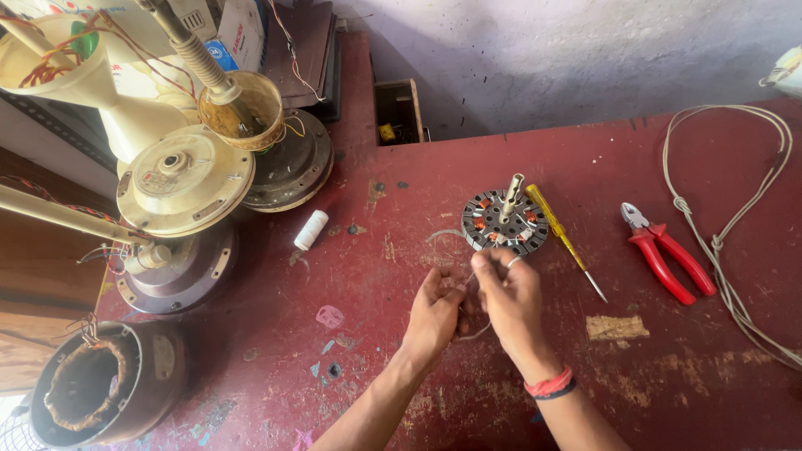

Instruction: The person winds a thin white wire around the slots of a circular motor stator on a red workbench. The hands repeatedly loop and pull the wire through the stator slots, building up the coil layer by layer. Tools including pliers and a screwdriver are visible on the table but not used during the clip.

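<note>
On the worn red table [585, 167] lies a round fan stator [504, 222] with copper windings and a pale shaft standing up from its middle. Just in front of it, my left hand [436, 311] and my right hand [510, 294] are close together, both pinching a thin whitish thread or wire [478, 332] that loops between them. My right wrist carries red and black bands, and a ring shows on one finger. A yellow-handled screwdriver [561, 237] lies right of the stator.
Red-handled pliers [664, 250] and a knotted pale cord [727, 225] lie at the right. A white spool [310, 230] rests left of centre. Several dismantled ceiling-fan motors and housings [184, 179] crowd the left side. A small wooden box [398, 110] sits behind the table.
</note>
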Motion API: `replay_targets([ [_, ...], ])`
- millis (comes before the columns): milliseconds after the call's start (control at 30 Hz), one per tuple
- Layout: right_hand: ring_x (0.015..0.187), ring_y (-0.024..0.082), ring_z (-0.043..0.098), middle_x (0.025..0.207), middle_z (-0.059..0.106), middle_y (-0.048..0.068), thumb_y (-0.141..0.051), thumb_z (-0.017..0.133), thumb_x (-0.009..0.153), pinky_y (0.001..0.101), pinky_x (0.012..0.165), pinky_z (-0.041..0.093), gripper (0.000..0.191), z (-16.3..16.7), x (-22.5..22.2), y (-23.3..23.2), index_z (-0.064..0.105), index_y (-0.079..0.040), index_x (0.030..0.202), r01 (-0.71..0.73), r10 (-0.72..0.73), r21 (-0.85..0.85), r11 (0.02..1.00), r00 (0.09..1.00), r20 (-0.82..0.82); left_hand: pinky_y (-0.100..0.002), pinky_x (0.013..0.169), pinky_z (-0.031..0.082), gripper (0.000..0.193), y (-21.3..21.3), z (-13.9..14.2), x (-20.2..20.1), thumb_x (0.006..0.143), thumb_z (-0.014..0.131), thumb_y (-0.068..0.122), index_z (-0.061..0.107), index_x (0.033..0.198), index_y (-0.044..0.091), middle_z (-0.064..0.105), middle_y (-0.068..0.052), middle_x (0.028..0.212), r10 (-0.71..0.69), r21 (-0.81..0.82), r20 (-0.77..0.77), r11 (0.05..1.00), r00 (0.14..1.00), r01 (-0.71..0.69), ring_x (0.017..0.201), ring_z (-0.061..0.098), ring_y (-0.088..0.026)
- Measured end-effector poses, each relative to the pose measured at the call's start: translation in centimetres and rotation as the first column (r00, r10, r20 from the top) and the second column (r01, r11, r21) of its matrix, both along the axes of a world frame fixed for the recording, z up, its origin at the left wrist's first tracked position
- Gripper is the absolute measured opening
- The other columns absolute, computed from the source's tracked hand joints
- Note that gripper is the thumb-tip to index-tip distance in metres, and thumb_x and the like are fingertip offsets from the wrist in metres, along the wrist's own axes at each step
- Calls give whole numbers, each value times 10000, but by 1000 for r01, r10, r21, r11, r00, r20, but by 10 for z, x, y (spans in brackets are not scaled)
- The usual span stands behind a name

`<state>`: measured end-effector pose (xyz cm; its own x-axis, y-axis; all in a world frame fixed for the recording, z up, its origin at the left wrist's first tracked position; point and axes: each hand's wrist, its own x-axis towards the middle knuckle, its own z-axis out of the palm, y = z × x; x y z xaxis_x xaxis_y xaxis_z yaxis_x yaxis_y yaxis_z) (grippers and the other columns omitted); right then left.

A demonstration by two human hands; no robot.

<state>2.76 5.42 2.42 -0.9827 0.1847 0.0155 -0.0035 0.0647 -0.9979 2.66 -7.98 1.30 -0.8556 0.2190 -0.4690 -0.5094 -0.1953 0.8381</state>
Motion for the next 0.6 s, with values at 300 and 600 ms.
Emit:
replay_targets([
  [300,611,79,662,777,731,61,-84,595,976,231,533,555,144,-27,21,-2,692,-1,1043,-164,162,56,985,986,34,-300,449,403,367,-15,1,-17,1053,449,286,682,957,19,608,-44,639,-109,-100,-18,989,994,106,507,527,-123],
  [600,561,122,597,800,778,88,-100,676,912,248,456,433,168,-38,40,12,717,-9,1047,-79,68,86,993,990,125,-282,446,454,289,-9,9,-18,1059,488,204,671,927,23,681,-94,726,-109,-124,-50,987,993,103,510,578,-130],
])
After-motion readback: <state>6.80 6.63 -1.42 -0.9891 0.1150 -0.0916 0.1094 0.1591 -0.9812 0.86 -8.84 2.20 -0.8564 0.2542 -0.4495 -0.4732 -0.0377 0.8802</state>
